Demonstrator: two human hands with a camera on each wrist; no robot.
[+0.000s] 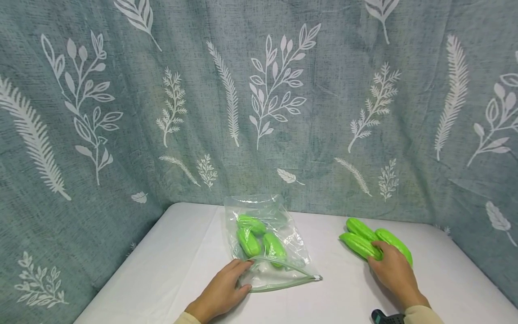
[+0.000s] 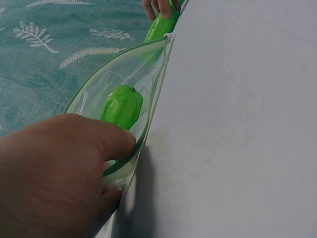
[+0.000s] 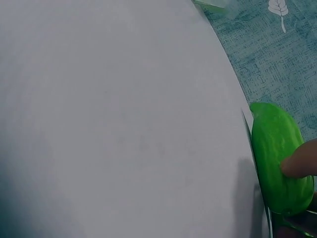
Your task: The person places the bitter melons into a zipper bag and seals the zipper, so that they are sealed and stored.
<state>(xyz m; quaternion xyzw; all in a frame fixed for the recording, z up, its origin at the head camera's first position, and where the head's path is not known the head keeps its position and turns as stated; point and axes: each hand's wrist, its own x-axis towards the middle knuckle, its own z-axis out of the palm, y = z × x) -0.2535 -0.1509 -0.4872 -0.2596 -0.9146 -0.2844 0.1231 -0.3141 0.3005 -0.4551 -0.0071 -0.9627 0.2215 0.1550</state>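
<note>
A clear zip bag (image 1: 297, 238) with a green-edged mouth lies on the table, its mouth spread apart. Inside it are three plump green cucumber-like vegetables (image 1: 248, 243). My left hand (image 1: 222, 288) holds the near left side of the bag's mouth; in the left wrist view the thumb (image 2: 116, 141) lies over the green rim. On the right, my right hand (image 1: 392, 270) grips a pointed green cucumber-like vegetable (image 1: 360, 245), with the thumb (image 3: 299, 161) on its side in the right wrist view. Two similar vegetables (image 1: 394, 243) lie right beside it, partly behind the hand.
A white cloth covers the table (image 1: 182, 252). Behind it and along the left hangs a grey-green curtain (image 1: 243, 171) with white leaf prints. A dark strap-like object (image 1: 386, 317) shows by the right sleeve (image 1: 422, 315).
</note>
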